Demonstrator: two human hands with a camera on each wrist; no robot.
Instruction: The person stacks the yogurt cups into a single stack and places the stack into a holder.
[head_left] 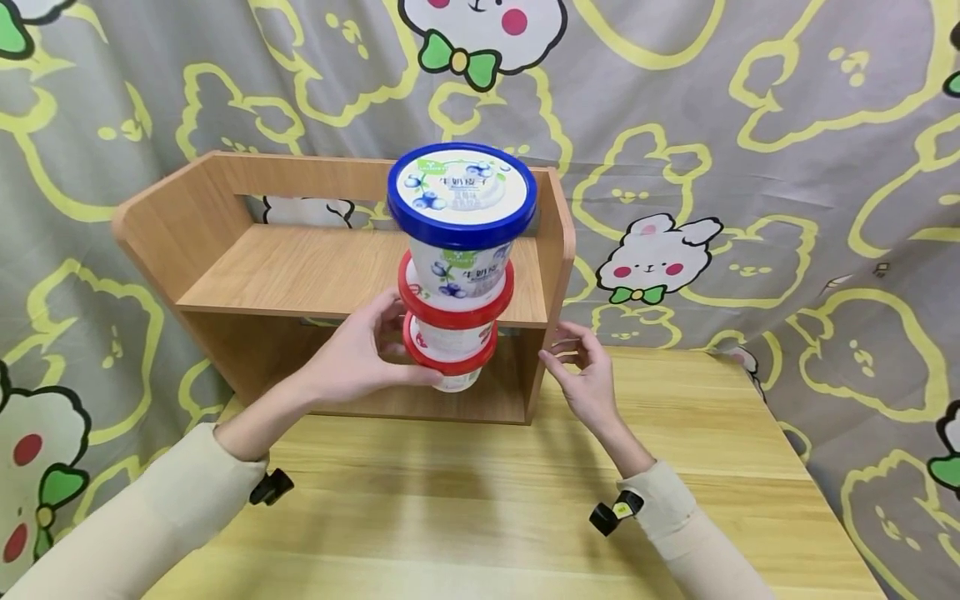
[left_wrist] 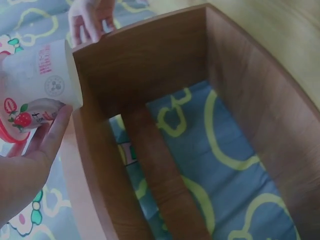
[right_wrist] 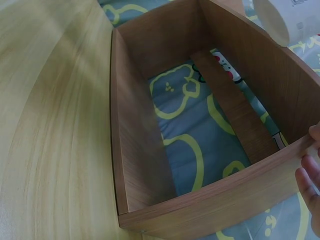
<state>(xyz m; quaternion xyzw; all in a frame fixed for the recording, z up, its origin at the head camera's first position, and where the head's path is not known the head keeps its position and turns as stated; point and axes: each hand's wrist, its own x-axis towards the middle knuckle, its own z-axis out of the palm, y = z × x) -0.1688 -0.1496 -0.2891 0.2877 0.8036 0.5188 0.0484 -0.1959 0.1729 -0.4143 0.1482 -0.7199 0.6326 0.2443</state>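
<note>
A stack of three ice-cream-style tubs is held up in front of the shelf's upper board. On top is a tub with a blue lid and blueberry pictures [head_left: 462, 192]. Below it come a middle red-lidded tub [head_left: 456, 312] and a lowest red-lidded tub [head_left: 457, 382]. My left hand [head_left: 363, 354] grips the lowest tub from the left, thumb across its front. The left wrist view shows that tub's strawberry print and pale base [left_wrist: 50, 80]. My right hand [head_left: 581, 371] is at the shelf's right side panel [head_left: 551, 292], fingers loosely bent at its edge.
The two-tier wooden shelf [head_left: 330, 267] stands on a light wood table [head_left: 450, 500], with a raised back rail and side panels. A grey curtain with yellow outlines and cartoon rabbits [head_left: 675, 100] hangs behind and around. Small black cameras [head_left: 272, 487] sit at both wrists.
</note>
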